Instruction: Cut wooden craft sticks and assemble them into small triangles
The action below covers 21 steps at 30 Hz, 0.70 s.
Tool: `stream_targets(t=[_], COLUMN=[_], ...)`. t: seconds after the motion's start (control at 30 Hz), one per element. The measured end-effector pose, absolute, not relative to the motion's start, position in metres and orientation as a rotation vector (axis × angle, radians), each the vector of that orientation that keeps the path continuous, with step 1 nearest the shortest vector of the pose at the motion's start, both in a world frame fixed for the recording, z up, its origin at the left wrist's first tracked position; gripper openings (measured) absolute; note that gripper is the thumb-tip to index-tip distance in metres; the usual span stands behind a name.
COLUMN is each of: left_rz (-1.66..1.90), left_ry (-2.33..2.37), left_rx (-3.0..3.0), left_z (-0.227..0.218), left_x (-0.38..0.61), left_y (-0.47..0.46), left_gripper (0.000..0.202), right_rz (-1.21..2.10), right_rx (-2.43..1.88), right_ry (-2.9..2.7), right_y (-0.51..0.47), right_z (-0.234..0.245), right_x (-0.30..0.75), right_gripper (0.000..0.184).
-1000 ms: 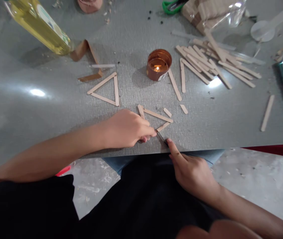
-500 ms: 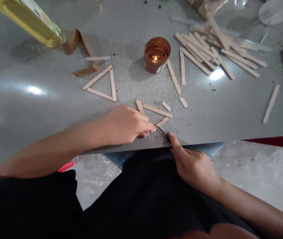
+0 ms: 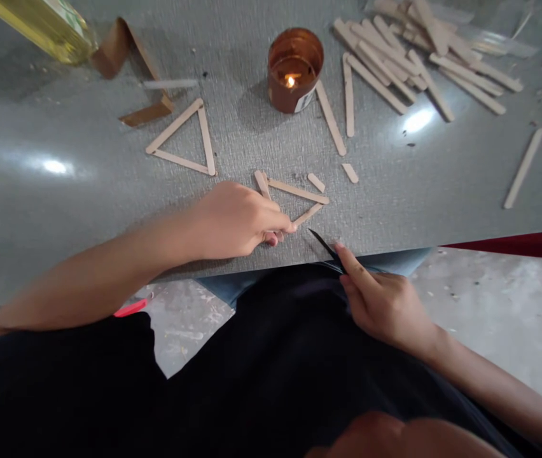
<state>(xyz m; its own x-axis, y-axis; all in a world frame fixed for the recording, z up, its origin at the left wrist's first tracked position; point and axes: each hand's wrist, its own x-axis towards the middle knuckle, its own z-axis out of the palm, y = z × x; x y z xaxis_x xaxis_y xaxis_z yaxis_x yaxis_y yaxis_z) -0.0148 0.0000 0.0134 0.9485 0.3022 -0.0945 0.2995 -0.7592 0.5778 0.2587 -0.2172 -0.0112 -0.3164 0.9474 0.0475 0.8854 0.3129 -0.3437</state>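
My left hand point(image 3: 240, 219) is closed at the near side of a triangle of wooden craft sticks point(image 3: 297, 191), fingers gripping its left and lower sticks. Its fingers cover part of those two sticks. In my right hand point(image 3: 388, 302) is a thin black knife point(image 3: 324, 245), index finger laid along it. The knife's tip points at the triangle's lower stick, a little apart from it. Two short cut-off stick ends, one point(image 3: 316, 182) beside the triangle and another point(image 3: 350, 173) farther right, lie on the table. A second stick triangle point(image 3: 207, 140) rests to the left.
A lit candle in a brown tin point(image 3: 296, 70) stands beyond the triangles. Loose craft sticks point(image 3: 385, 63) are heaped at the back right, with a single stick point(image 3: 523, 168) farther right. A bottle of yellow liquid point(image 3: 46, 28) and a curled brown strip point(image 3: 140, 63) are at the back left.
The knife has drawn back to the right, its tip coming off the lower stick. My left hand keeps its hold. The whole view has shifted slightly.
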Motion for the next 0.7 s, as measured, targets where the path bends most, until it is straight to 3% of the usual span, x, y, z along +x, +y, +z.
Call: stream_targets(t=[0.27,0.5,0.7], left_rz=[0.163,0.358,0.213], left_ry=[0.448,0.560,0.420], left_rx=[2.385,2.636,2.844], left_z=[0.003,-0.003,-0.022], left_x=[-0.018,-0.025,-0.026], left_y=[0.008,0.016,0.024], left_gripper=[0.026,0.025,0.034], right_rz=[0.300,0.169,0.234], right_rx=[-1.640,-1.825,-1.966], right_ry=[-2.272,-1.936,-1.864], right_y=[-0.195,-0.147,-0.128], right_z=[0.000,-0.022,-0.042], right_x=[0.266,0.285,0.279], right_gripper=[0.070,0.033,0.043])
